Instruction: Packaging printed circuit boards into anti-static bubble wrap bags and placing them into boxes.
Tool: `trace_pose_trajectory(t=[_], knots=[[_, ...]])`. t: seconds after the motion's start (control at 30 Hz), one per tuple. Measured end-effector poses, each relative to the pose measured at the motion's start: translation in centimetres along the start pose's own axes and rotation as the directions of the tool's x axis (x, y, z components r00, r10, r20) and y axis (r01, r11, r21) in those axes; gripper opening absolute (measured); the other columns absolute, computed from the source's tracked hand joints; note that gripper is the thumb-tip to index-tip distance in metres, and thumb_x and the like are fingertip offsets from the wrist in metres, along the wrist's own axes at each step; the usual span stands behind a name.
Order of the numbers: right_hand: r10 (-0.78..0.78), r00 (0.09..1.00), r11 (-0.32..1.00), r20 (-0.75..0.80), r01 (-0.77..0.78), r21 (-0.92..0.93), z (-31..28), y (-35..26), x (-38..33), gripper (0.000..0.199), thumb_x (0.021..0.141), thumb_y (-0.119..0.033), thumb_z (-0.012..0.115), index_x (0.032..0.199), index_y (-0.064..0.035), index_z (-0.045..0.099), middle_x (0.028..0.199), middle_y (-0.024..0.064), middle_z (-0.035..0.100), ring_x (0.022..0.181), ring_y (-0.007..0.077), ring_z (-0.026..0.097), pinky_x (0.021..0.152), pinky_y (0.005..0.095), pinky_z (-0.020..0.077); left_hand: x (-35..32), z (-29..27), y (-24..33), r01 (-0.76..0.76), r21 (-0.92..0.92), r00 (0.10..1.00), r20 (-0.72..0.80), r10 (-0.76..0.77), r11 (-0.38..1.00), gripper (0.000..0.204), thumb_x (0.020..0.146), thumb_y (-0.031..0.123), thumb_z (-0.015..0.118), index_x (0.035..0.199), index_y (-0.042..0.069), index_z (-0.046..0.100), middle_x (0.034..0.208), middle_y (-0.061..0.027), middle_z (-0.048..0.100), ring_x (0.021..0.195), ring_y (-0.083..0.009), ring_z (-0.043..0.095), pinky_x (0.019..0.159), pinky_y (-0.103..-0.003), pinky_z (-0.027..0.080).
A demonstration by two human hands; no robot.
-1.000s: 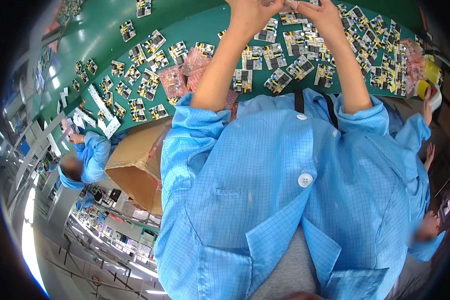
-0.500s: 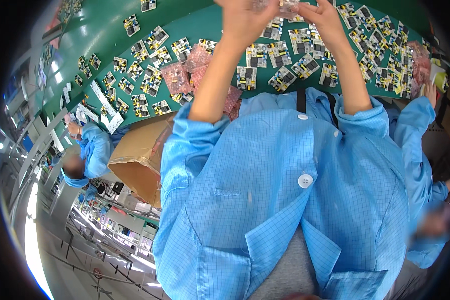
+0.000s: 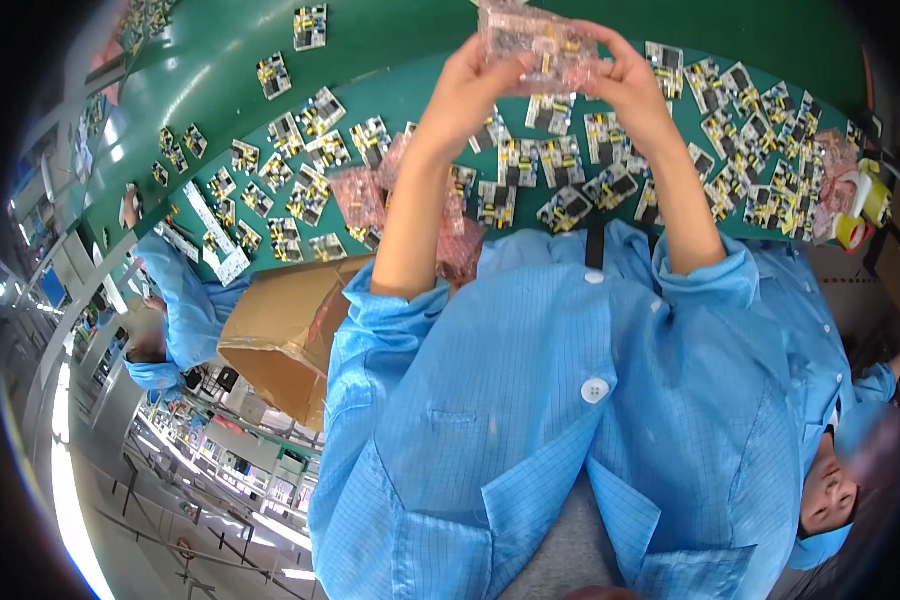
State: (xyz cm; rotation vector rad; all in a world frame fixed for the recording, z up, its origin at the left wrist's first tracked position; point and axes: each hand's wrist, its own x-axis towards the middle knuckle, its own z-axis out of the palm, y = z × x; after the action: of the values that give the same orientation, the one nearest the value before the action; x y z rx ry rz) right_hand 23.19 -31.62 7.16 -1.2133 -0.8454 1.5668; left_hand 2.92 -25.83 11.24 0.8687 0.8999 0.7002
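Bubble-wrap packet (image 3: 542, 48) held between two hands at the upper middle of the frame.
It sits lower in the frame than half a second ago, when the upper edge cut off more of it; now its near face and both grips show, and both hands are occupied with it. The left hand (image 3: 470, 88) pinches its left side, thumb on the near face; the right hand (image 3: 630, 85) pinches its right side between thumb and fingers. Something yellowish shows through the plastic, too blurred to name. Circuit boards (image 3: 560, 161) lie on the green desk (image 3: 410, 60) below, with pink bubble wrap (image 3: 358, 199) left of centre.
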Motion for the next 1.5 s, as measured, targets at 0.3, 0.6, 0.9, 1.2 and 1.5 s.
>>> trace_pose_trajectory(t=[0.3,0.6,0.9,1.2,1.5], knots=[[-0.054,0.989,0.993,-0.135,0.039,-0.11,-0.5,-0.4,5.3,0.056,0.091,-0.015,0.069,0.14,-0.0039,0.043,0.135,0.0116,0.06,0.1,0.0116,0.059,0.09,0.0281,0.0481,10.1,-7.2,0.4,-0.002,-0.217,0.947,-0.315,-0.068,0.976,0.019,0.094,0.011,0.064,0.112,0.004,0.065,0.104,-0.0044,0.069,0.093,-0.0168,0.067,0.081,-0.037,0.057],[-0.348,0.935,0.377,-0.066,0.075,-0.923,1.7,5.7,16.1,0.077,0.079,-0.037,0.082,0.14,-0.0066,0.045,0.14,0.0183,0.047,0.113,0.0271,0.059,0.097,0.0385,0.0481,21.6,-25.8,3.3,0.325,0.281,0.838,-0.528,-0.137,0.903,0.024,0.09,0.018,0.068,0.11,0.005,0.067,0.128,-0.0103,0.057,0.107,-0.0225,0.06,0.087,-0.031,0.049],[-0.028,0.988,0.46,-0.152,-0.122,-0.879,1.0,1.4,15.9,0.068,0.062,-0.026,0.082,0.116,0.0026,0.052,0.115,0.0235,0.05,0.111,0.0425,0.05,0.095,0.0466,0.0453,-4.8,-14.5,-0.1,0.138,0.931,0.99,-0.124,-0.063,0.338,0.036,0.078,0.016,0.075,0.11,0.005,0.064,0.105,-0.014,0.064,0.095,-0.0297,0.06,0.084,-0.04,0.051],[0.035,0.992,0.891,-0.122,-0.086,-0.446,-2.7,2.1,0.5,0.064,0.083,-0.032,0.081,0.134,-0.0067,0.051,0.117,0.0056,0.061,0.098,0.0134,0.06,0.081,0.0286,0.0519,-13.0,-10.6,-6.1,-0.081,0.995,0.98,0.091,0.177,-0.065,0.029,0.078,0.013,0.068,0.107,0.013,0.069,0.119,-0.014,0.056,0.109,-0.0365,0.053,0.09,-0.047,0.046],[0.138,0.965,0.982,-0.224,-0.162,-0.093,-5.7,0.3,-6.1,0.068,0.082,-0.016,0.079,0.14,-0.0069,0.045,0.111,0.0042,0.063,0.101,0.0139,0.059,0.087,0.0295,0.0477,-10.1,-9.4,0.5,-0.19,0.977,0.956,0.161,0.243,0.098,0.014,0.076,0.006,0.072,0.088,0.011,0.068,0.113,-0.0061,0.067,0.127,-0.0343,0.051,0.102,-0.048,0.039]])
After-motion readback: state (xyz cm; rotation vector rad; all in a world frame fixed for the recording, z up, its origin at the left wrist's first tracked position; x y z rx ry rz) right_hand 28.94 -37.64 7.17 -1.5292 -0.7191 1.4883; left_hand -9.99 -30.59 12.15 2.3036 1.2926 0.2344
